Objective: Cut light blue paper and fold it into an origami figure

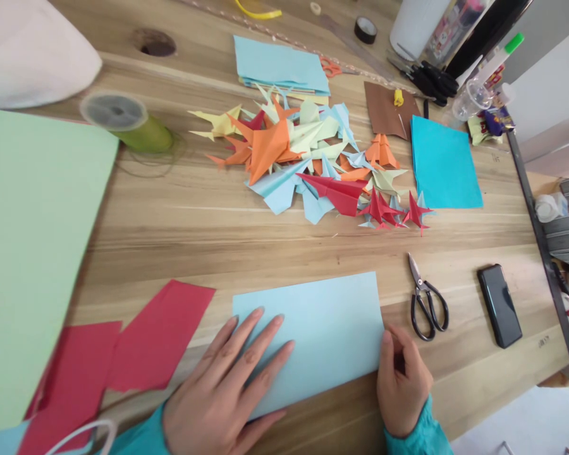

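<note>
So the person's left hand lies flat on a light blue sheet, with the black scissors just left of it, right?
Not quite. The head view shows the left hand flat on the light blue sheet, but the black scissors lie to the sheet's right, beyond the right hand.

My left hand (222, 385) lies flat on a folded sheet (322, 328) at the near edge of the worktop (194, 221). My right hand (403, 379) touches the sheet's right edge. The scissors (427, 303) lie just right of the sheet, and the phone (499, 305) lies further right. A heap of paper planes (313, 164) sits behind the sheet, mid-worktop. A spool (128, 123) stands towards the far left corner.
</note>
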Demonstrator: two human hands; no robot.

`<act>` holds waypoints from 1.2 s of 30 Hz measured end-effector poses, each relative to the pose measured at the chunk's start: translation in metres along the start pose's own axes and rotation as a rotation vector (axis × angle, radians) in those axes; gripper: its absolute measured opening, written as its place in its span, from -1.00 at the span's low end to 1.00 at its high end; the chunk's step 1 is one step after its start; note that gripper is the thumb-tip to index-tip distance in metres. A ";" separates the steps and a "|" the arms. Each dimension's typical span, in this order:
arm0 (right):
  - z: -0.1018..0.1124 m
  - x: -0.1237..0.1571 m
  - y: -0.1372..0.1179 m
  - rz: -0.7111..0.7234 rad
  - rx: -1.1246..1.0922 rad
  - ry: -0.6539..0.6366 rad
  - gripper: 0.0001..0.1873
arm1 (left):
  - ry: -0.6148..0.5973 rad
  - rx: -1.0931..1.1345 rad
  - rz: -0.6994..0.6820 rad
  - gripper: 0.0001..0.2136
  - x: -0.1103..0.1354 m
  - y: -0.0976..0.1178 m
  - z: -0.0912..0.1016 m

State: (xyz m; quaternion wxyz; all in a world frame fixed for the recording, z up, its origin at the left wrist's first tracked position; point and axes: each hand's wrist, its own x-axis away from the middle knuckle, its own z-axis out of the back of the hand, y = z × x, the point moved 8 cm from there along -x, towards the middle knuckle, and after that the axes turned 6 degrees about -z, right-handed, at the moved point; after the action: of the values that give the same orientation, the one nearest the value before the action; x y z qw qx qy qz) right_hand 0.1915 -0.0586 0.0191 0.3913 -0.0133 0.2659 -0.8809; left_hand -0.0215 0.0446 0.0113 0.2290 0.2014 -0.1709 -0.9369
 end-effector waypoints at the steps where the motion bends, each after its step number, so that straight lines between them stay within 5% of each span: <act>1: 0.000 0.000 0.000 0.001 0.002 -0.004 -0.79 | 0.001 0.002 0.004 -0.52 0.000 0.000 0.000; 23: -0.004 -0.001 0.000 -0.012 0.015 -0.033 -0.83 | 0.032 0.052 0.012 -0.53 0.001 -0.001 0.000; 36: -0.006 -0.005 0.013 -0.110 -0.124 -0.067 -0.65 | -0.058 -0.044 -0.031 -0.43 -0.002 0.002 -0.004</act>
State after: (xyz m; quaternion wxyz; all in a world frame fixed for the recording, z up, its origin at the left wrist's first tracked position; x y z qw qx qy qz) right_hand 0.2024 -0.0590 0.0089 0.3493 -0.0815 0.3056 -0.8820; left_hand -0.0179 0.0431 0.0094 0.2140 0.1714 -0.1535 -0.9493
